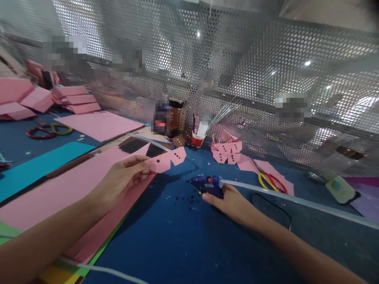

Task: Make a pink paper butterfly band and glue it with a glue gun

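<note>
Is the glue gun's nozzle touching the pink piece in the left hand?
Apart. The head view shows blue tabletop between the nozzle and the pink piece in the left hand.

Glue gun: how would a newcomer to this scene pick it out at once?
On the blue table, look to the right of the long pink sheet. The person's right hand holds the glue gun there, its nozzle pointing towards the left hand. Unlike the scissors farther right, it is dark blue, with a long clear stick running from its back.
</note>
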Demonstrator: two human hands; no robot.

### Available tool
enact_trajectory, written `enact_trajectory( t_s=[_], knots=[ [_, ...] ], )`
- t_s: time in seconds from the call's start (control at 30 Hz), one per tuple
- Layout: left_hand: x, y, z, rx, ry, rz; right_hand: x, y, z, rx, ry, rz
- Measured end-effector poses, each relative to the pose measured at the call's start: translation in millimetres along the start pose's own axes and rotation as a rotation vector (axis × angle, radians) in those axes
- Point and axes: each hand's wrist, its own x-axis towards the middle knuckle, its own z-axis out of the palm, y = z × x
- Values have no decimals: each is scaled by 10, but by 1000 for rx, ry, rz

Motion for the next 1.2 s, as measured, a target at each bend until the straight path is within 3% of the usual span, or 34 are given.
enact_trajectory(
  t_s=[0.17, 0.37, 0.77, 1.07, 1.2],
  knots=[
    [-11, 0, 2, 24, -4, 17, -30, 0, 2, 16, 7, 54],
    [-35, 15, 8, 46, -5, 25, -72, -37, 19, -28, 19, 2],
    [-72, 48, 36, 45, -7, 31, -56, -57, 37, -73, 5, 39],
    [-66, 56, 60, 63, -8, 6, -279, -168, 2, 68, -175, 22],
    [-74, 59, 54, 79, -8, 10, -294, -119, 30, 105, -186, 16]
  ],
)
